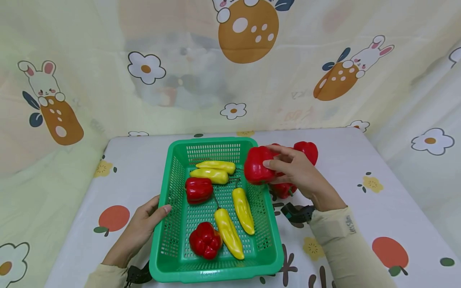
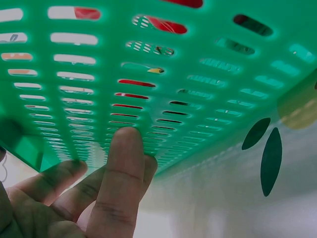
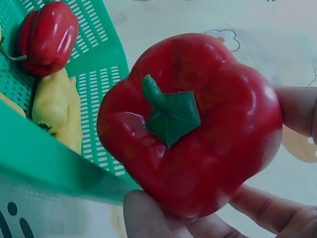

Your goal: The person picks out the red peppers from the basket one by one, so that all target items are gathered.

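On the white printed-cloth desk (image 1: 140,168), one green perforated plastic basket (image 1: 216,275) is gripped by the left hand (image 1: 140,225), while the right hand (image 1: 300,173) holds one glossy red bell pepper (image 1: 257,166) at its right rim, partly hiding further red peppers (image 1: 307,151) too overlapped to count, and inside lie two red bell peppers (image 1: 199,190) and four slender yellow peppers (image 1: 229,233).

Your left hand (image 1: 145,221) and right hand (image 1: 296,170) were bare. Your right sleeve (image 1: 347,252) was cream-coloured and creased; dark lettering (image 1: 350,225), too small to read, marked its cuff (image 1: 325,219). Your left sleeve (image 1: 107,277) matched it in colour. You wore a black device (image 1: 298,213) by the right hand, blocky at one end, and a second black device (image 1: 138,275), partly hidden, by the left.
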Available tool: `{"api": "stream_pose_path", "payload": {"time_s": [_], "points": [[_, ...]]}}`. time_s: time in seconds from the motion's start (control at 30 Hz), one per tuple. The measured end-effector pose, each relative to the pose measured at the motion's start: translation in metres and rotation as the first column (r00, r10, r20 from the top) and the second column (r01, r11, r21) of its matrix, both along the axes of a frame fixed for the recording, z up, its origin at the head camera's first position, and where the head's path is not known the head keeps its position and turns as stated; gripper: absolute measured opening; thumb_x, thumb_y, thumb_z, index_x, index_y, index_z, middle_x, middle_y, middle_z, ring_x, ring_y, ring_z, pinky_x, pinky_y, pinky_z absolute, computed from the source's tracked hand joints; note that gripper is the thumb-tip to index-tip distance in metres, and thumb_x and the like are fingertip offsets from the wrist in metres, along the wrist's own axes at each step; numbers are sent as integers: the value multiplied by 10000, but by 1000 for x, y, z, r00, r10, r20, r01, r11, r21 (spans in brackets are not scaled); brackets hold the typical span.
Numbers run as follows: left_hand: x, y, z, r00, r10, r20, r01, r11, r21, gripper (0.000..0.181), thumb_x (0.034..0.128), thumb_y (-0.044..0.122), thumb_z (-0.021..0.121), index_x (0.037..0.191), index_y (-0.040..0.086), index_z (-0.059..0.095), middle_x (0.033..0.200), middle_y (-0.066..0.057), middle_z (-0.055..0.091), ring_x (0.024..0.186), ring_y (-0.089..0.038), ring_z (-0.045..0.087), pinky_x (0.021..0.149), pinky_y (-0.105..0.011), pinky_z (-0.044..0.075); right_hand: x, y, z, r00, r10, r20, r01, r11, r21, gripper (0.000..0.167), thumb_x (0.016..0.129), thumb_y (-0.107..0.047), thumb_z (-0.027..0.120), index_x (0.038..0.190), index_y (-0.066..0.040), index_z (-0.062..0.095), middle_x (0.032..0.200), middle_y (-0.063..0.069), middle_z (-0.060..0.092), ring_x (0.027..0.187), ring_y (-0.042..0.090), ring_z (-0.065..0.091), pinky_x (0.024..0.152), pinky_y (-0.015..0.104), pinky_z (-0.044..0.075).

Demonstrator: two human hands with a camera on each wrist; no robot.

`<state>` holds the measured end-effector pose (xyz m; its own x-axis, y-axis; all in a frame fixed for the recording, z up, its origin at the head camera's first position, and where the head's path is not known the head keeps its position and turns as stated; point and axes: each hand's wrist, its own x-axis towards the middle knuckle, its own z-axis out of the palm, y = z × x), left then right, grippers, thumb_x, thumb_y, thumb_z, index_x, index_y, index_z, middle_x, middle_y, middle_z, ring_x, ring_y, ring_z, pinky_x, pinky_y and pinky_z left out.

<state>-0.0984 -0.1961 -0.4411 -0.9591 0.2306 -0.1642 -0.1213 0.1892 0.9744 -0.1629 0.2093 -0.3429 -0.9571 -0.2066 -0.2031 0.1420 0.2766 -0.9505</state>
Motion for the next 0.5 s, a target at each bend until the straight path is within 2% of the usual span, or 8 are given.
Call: {"api": "stream_pose_path", "payload": {"time_s": [0.5], "points": [[0,0,-1,1000,0,-3,0,1000,5,546,1087,245,562,1568,32,417,1435,-308,549,1004,-323,750,759,-436,658,3,18,0,999,-47,-14,46,999,-20,746,967,-174,729,1613,-93,365,1499,243,443,1317,421,478,845,376,644]]}}
